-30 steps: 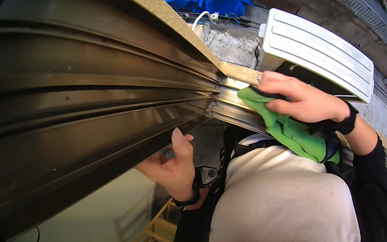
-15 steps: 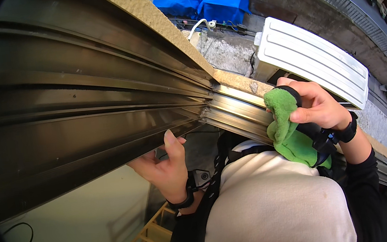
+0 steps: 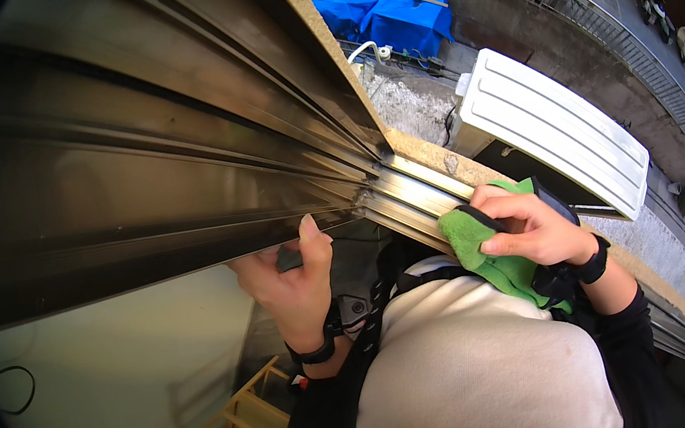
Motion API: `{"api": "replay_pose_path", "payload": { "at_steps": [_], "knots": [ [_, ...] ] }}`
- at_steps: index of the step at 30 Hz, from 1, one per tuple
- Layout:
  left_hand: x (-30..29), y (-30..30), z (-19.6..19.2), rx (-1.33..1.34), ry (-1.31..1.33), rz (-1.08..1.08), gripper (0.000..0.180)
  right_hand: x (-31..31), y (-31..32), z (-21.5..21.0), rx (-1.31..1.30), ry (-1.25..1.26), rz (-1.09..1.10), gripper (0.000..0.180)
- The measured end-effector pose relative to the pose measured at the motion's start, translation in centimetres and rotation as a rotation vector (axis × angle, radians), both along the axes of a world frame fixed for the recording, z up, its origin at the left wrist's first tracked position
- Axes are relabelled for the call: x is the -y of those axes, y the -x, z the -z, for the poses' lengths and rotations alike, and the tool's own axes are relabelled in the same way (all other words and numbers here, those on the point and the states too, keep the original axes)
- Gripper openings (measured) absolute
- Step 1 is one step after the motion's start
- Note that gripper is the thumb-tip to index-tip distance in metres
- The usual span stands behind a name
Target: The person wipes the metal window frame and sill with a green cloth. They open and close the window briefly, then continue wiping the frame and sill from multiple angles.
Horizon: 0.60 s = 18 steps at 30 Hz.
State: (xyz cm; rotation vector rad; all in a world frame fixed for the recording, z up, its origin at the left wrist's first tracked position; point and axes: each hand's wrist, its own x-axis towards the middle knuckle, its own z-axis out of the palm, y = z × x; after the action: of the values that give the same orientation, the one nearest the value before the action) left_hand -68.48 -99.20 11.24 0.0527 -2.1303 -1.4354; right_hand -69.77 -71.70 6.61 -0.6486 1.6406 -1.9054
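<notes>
Our right hand [image 3: 533, 227] curls its fingers around a green cloth [image 3: 489, 259] pressed on the near window track [image 3: 410, 196], while our left hand [image 3: 290, 278] grips the frame edge [image 3: 190, 253] further left, thumb up.

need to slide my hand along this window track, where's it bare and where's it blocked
Bare: the metal track running leftward past the left hand. Crowded: the near end, where the right hand presses the green cloth on the rails.
</notes>
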Motion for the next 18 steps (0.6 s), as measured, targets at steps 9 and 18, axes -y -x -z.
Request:
{"api": "replay_pose_path", "payload": {
  "at_steps": [9,18],
  "knots": [
    [0.5,0.1,0.4,0.007,0.089,0.007,0.063,1.4,-0.6,1.2,-0.064,-0.087,-0.050,0.024],
    [0.4,0.1,0.4,0.014,0.101,-0.035,0.063,1.5,-0.8,1.5,-0.008,-0.095,-0.004,0.023]
  ]
}}
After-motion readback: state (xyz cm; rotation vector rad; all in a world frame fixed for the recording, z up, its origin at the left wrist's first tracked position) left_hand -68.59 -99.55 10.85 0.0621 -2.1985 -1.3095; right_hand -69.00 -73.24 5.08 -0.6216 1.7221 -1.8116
